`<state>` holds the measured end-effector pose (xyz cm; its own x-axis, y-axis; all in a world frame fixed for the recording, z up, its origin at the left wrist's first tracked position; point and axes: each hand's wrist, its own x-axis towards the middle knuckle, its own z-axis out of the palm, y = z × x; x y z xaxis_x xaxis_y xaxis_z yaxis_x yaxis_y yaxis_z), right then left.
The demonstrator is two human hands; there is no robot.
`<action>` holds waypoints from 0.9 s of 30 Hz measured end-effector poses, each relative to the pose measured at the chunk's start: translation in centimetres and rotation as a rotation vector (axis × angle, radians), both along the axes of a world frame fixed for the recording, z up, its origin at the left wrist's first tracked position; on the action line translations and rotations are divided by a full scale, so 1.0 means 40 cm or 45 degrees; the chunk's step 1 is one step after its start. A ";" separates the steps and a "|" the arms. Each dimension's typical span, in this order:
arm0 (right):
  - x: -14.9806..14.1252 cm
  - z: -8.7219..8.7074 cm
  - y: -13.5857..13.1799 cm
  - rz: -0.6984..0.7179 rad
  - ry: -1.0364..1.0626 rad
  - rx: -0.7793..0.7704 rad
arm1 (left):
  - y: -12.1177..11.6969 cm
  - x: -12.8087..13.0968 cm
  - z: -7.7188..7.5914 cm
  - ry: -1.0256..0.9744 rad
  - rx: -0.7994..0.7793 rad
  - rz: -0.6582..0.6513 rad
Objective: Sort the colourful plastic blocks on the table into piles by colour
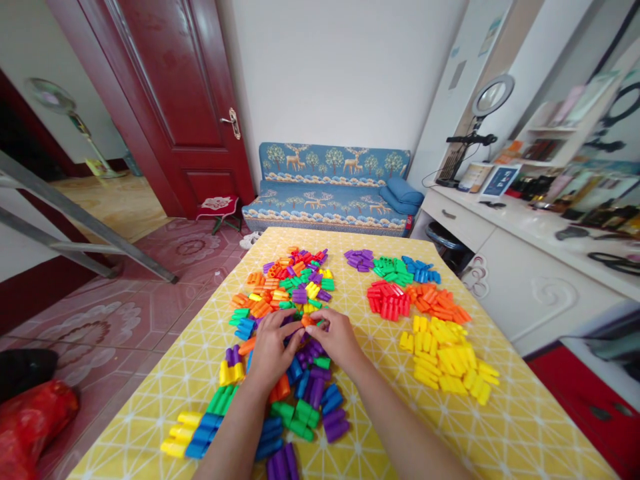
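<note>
Over a mixed heap of coloured plastic building blocks, my left hand [276,343] and my right hand [338,337] meet at the fingertips. Between them is a small orange block [308,321], pinched from both sides. Fingers hide part of it. Purple blocks [311,350] lie just below the right hand, and blue blocks [245,328] sit left of the left hand. Green blocks [303,420] and a yellow-and-blue row [193,435] lie nearer the camera, around my left forearm. Orange and red blocks [295,263] make up the heap's far end.
Single-colour piles stand on the right of the yellow cloth-covered table [370,413]: yellow [453,360], red [388,300], orange [437,302], blue [421,270], green [393,270] and purple [359,260]. A blue sofa [325,193] is beyond; a white dresser [540,260] stands right.
</note>
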<state>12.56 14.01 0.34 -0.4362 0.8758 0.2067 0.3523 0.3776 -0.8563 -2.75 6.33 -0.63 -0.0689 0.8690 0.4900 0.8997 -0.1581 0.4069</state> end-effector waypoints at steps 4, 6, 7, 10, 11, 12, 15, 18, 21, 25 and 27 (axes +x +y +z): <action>0.009 0.010 -0.002 0.005 0.000 -0.027 | 0.001 0.000 0.001 0.012 0.002 -0.002; 0.031 0.019 0.005 -0.014 0.028 -0.045 | 0.001 -0.001 0.001 0.015 -0.006 -0.005; 0.050 0.025 0.015 -0.021 0.053 -0.046 | 0.001 -0.001 0.001 0.016 -0.009 -0.008; 0.152 0.047 0.072 -0.115 0.135 0.009 | 0.001 -0.002 0.000 0.024 -0.015 -0.008; 0.200 0.054 0.101 -0.194 0.155 0.049 | 0.001 -0.002 0.000 0.026 -0.016 -0.006; 0.255 0.059 0.134 -0.283 0.172 0.093 | 0.001 -0.002 0.000 0.026 -0.018 -0.004; 0.445 0.061 0.243 -0.621 0.178 0.211 | 0.001 -0.001 -0.001 0.022 -0.021 0.000; 0.632 0.044 0.336 -0.988 0.028 0.215 | 0.002 -0.001 -0.001 0.018 -0.021 0.001; 0.765 0.022 0.389 -1.242 -0.194 0.150 | 0.002 -0.001 -0.002 0.014 -0.016 0.000; 0.833 -0.007 0.418 -1.261 -0.537 -0.023 | 0.002 -0.002 -0.003 0.017 -0.021 -0.002; 0.835 -0.020 0.429 -1.216 -0.634 -0.056 | 0.002 -0.002 -0.004 0.019 -0.021 -0.001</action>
<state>45.96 31.17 -0.45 0.4053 0.9010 0.1548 0.7977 -0.2658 -0.5413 -2.83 6.42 -0.78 -0.0607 0.8771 0.4765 0.9055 -0.1525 0.3961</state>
